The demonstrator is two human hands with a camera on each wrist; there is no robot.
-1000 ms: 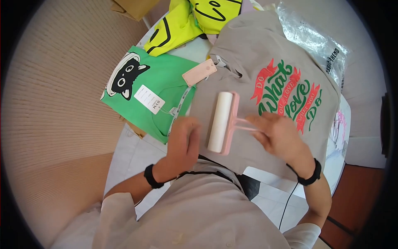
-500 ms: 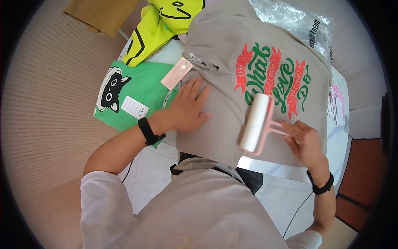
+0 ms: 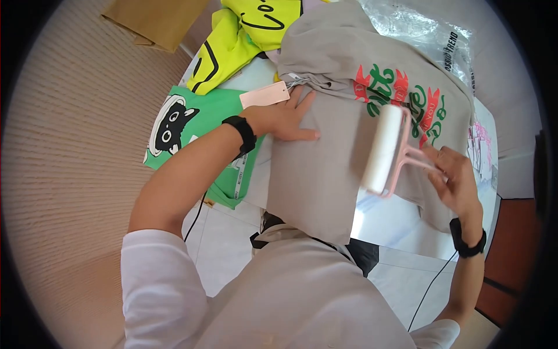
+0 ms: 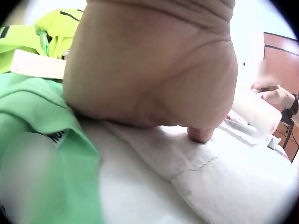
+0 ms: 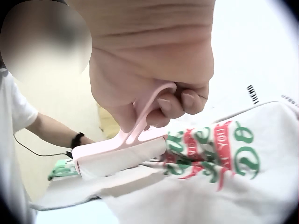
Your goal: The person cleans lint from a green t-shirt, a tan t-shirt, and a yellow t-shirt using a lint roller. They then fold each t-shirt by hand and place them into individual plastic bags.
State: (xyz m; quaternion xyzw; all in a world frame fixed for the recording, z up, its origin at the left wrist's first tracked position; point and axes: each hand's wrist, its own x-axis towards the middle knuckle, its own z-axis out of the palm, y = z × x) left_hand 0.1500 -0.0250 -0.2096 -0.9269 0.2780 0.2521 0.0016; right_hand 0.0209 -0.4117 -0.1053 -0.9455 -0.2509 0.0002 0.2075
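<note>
My left hand (image 3: 285,121) rests on the grey shirt (image 3: 317,180) below its collar, fingers spread and straight. In the left wrist view, the thumb (image 4: 201,134) touches the cloth. My right hand (image 3: 456,174) grips the pink handle of a lint roller (image 3: 385,150). The roller's white roll lies across the shirt, just below the green and red lettering (image 3: 429,107). Creases run through that lettering, and the shirt's near right part is drawn back from the table edge. In the right wrist view, curled fingers (image 5: 170,106) wrap the handle loop.
A green shirt (image 3: 218,107) with a cat print lies left, partly under my left forearm. A pink tag (image 3: 264,95) touches my left hand. Behind are a yellow garment (image 3: 270,20) and a clear plastic bag (image 3: 430,35). White tabletop (image 3: 386,221) shows at the near edge.
My left hand has come down onto the shirt and shifted toward the collar. The right hand has carried the lint roller rightward; the shirt has bunched, wrinkling its lettering and baring tabletop.
</note>
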